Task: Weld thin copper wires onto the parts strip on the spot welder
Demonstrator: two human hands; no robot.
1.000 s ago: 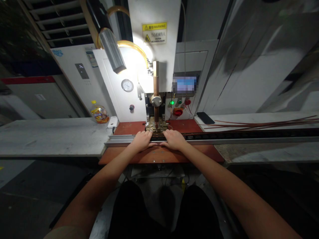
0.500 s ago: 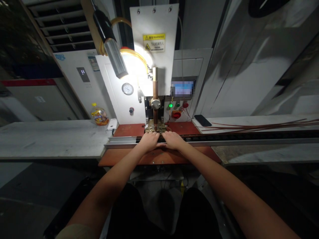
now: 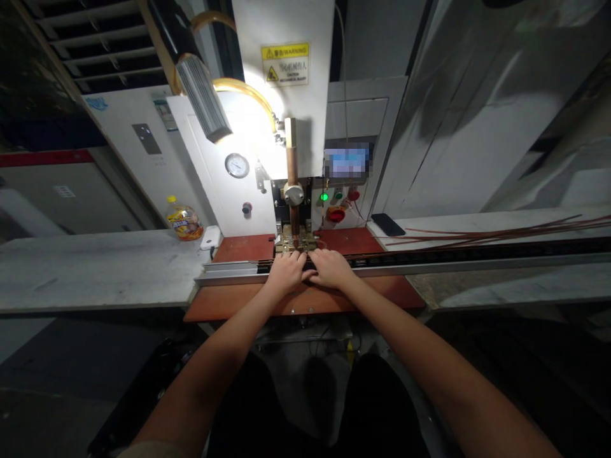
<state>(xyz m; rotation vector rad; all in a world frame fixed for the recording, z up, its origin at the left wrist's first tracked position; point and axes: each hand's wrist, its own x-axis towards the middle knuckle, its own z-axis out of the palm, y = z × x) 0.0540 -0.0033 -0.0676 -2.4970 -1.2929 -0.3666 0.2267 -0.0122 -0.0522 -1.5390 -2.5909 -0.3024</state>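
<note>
My left hand (image 3: 287,270) and my right hand (image 3: 330,268) are side by side at the metal rail, thumbs close together. The fingers of both are bent over thin copper-coloured rods (image 3: 365,256), which run out past the hands on either side; the exact grip is hidden beneath the fingers. Just beyond the fingertips sits a small brass-coloured clamping fixture (image 3: 285,240). A vertical copper electrode (image 3: 294,219) of the white machine (image 3: 286,38) points down onto it, its tip close to the fixture.
The metal rail (image 3: 224,277) lies across a reddish-brown board (image 3: 248,302). More thin rods (image 3: 477,236) extend right, near a black phone (image 3: 388,224). A bottle (image 3: 184,221) and a white box (image 3: 210,238) stand left. A lamp (image 3: 203,95) lights the machine; a green button (image 3: 324,197) glows.
The view has shifted slightly, so the machine appears a little higher and further left. My hands stay at the same place on the rail, the thumbs showing slightly differently.
</note>
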